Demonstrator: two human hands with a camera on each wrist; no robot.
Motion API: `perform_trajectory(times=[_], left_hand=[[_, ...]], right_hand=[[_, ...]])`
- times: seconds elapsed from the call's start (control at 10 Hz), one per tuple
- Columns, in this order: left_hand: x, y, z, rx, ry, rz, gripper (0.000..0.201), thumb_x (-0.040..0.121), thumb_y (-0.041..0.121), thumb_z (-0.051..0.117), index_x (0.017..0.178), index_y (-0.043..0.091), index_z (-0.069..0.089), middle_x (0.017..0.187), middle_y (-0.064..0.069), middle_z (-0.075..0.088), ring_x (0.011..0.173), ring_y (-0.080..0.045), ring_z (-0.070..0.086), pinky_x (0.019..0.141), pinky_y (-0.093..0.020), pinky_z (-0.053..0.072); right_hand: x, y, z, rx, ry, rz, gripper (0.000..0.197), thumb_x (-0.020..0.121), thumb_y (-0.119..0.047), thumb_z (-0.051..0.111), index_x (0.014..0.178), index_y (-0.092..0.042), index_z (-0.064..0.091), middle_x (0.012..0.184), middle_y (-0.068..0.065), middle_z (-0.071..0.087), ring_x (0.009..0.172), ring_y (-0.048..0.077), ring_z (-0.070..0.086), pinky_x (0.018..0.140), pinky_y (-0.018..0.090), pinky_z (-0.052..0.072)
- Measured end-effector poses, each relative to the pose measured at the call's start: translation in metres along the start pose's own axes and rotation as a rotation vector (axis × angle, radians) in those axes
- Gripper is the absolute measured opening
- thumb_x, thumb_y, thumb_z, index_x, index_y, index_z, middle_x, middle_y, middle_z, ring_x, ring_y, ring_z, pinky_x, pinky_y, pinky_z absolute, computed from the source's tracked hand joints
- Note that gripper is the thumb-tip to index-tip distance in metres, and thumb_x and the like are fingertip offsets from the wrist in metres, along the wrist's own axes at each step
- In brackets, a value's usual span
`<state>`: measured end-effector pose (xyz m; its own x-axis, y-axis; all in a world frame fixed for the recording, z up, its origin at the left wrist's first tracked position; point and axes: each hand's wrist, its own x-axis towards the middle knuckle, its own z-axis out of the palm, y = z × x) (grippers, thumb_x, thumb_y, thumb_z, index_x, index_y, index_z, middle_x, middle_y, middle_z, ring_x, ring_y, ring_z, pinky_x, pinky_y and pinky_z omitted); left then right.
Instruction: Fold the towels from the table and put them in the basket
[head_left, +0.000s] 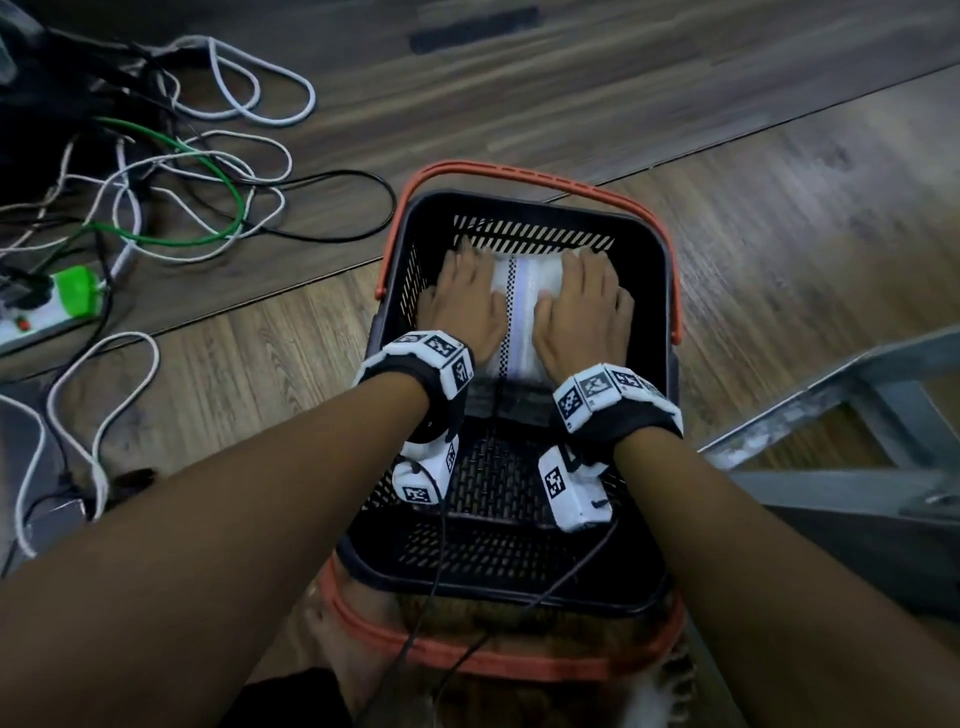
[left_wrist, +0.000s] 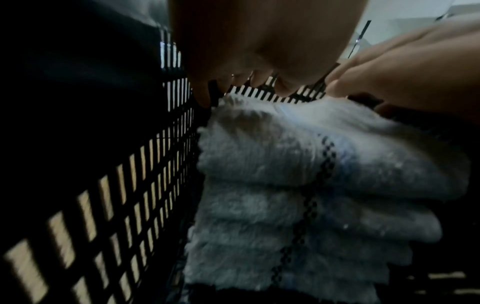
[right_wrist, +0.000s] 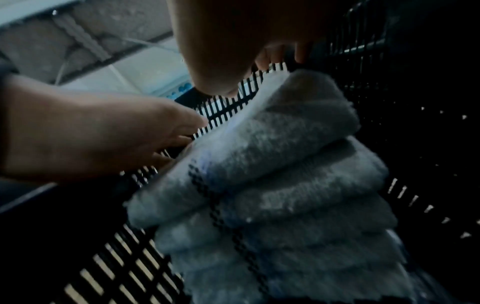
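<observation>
A black basket (head_left: 519, 205) with orange handles stands on the wooden floor. Inside it lies a stack of several folded white towels (left_wrist: 259, 216) with a dark checked stripe, against the far wall. The top towel (head_left: 524, 301) shows between my hands. My left hand (head_left: 462, 301) lies flat on its left half, fingers straight and pointing at the far wall. My right hand (head_left: 582, 306) lies flat on its right half in the same way. In the wrist views the left hand (left_wrist: 246, 61) and the right hand (right_wrist: 233, 51) hover close over the stack (right_wrist: 298, 216), fingertips near the slotted wall.
Loose white, green and black cables (head_left: 182, 171) and a power strip (head_left: 78, 296) lie on the floor at left. A grey metal frame (head_left: 831, 415) stands at right. The near half of the basket floor (head_left: 493, 483) is bare mesh.
</observation>
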<state>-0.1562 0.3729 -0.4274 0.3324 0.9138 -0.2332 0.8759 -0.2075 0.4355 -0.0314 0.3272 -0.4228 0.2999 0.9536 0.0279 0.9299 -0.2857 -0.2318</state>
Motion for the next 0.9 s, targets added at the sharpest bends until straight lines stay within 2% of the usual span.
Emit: perform_trajectory(times=[0.1, 0.2, 0.3, 0.5, 0.6, 0.7, 0.8, 0.9], left_hand=[[-0.001, -0.009, 0.016, 0.063, -0.057, -0.007, 0.053, 0.1, 0.034, 0.019, 0.149, 0.016, 0.01, 0.159, -0.005, 0.001, 0.146, -0.027, 0.002, 0.114, -0.053, 0.021], [-0.001, -0.014, 0.033, 0.063, -0.03, 0.018, 0.054, 0.1, 0.037, 0.015, 0.151, 0.02, 0.004, 0.16, -0.002, -0.004, 0.146, -0.027, -0.001, 0.115, -0.053, 0.018], [-0.001, -0.02, 0.052, 0.034, 0.045, 0.032, 0.055, 0.1, 0.038, 0.016, 0.151, 0.024, 0.0, 0.16, 0.001, -0.007, 0.146, -0.03, -0.002, 0.116, -0.052, 0.015], [0.007, -0.028, 0.068, 0.094, 0.065, 0.044, 0.055, 0.099, 0.039, 0.015, 0.15, 0.026, -0.003, 0.159, -0.001, -0.009, 0.146, -0.032, -0.004, 0.117, -0.05, 0.016], [0.007, -0.028, 0.067, 0.105, 0.044, 0.03, 0.055, 0.099, 0.04, 0.014, 0.15, 0.028, -0.005, 0.159, 0.001, -0.011, 0.146, -0.032, -0.005, 0.116, -0.049, 0.016], [0.004, -0.02, 0.055, 0.129, -0.031, 0.007, 0.056, 0.099, 0.04, 0.014, 0.15, 0.027, -0.006, 0.159, 0.001, -0.013, 0.145, -0.033, -0.01, 0.115, -0.05, 0.01], [0.003, -0.013, 0.025, 0.18, -0.23, -0.006, 0.056, 0.099, 0.038, 0.019, 0.15, 0.022, 0.002, 0.159, -0.005, -0.01, 0.144, -0.037, -0.013, 0.116, -0.053, 0.004], [-0.003, 0.003, -0.026, 0.13, -0.393, -0.04, 0.05, 0.099, 0.036, 0.027, 0.137, 0.005, 0.04, 0.15, -0.02, 0.028, 0.138, -0.04, 0.024, 0.109, -0.045, 0.026]], right_hand=[[-0.01, 0.011, 0.019, -0.08, -0.083, -0.017, 0.059, 0.095, -0.036, 0.031, 0.147, -0.01, 0.02, 0.158, 0.007, 0.014, 0.145, 0.021, 0.011, 0.115, 0.046, 0.013], [-0.018, 0.021, 0.035, -0.084, -0.096, -0.016, 0.062, 0.097, -0.04, 0.025, 0.15, -0.01, 0.011, 0.159, 0.008, 0.005, 0.147, 0.022, 0.005, 0.118, 0.046, 0.005], [-0.021, 0.025, 0.049, -0.063, -0.074, -0.013, 0.063, 0.096, -0.04, 0.024, 0.15, -0.011, 0.008, 0.159, 0.008, 0.003, 0.147, 0.024, 0.005, 0.118, 0.045, 0.003], [-0.021, 0.026, 0.062, -0.004, -0.07, 0.004, 0.063, 0.095, -0.04, 0.026, 0.15, -0.013, 0.008, 0.159, 0.01, 0.001, 0.142, 0.03, 0.021, 0.118, 0.046, 0.01], [-0.018, 0.024, 0.057, -0.009, -0.128, 0.009, 0.064, 0.096, -0.04, 0.025, 0.15, -0.014, 0.004, 0.159, 0.009, -0.006, 0.139, 0.03, 0.025, 0.117, 0.046, 0.013], [-0.017, 0.021, 0.043, -0.016, -0.239, 0.038, 0.065, 0.097, -0.041, 0.028, 0.15, -0.015, 0.003, 0.159, 0.005, -0.01, 0.14, 0.031, 0.022, 0.116, 0.047, 0.017], [-0.024, 0.013, 0.016, 0.008, -0.397, 0.072, 0.065, 0.096, -0.038, 0.035, 0.15, -0.015, 0.008, 0.159, 0.005, -0.004, 0.143, 0.031, 0.016, 0.115, 0.049, 0.019], [-0.041, 0.004, -0.027, 0.047, -0.537, 0.127, 0.061, 0.092, -0.034, 0.041, 0.146, -0.016, 0.02, 0.152, 0.013, 0.027, 0.135, 0.034, 0.032, 0.107, 0.045, 0.03]])
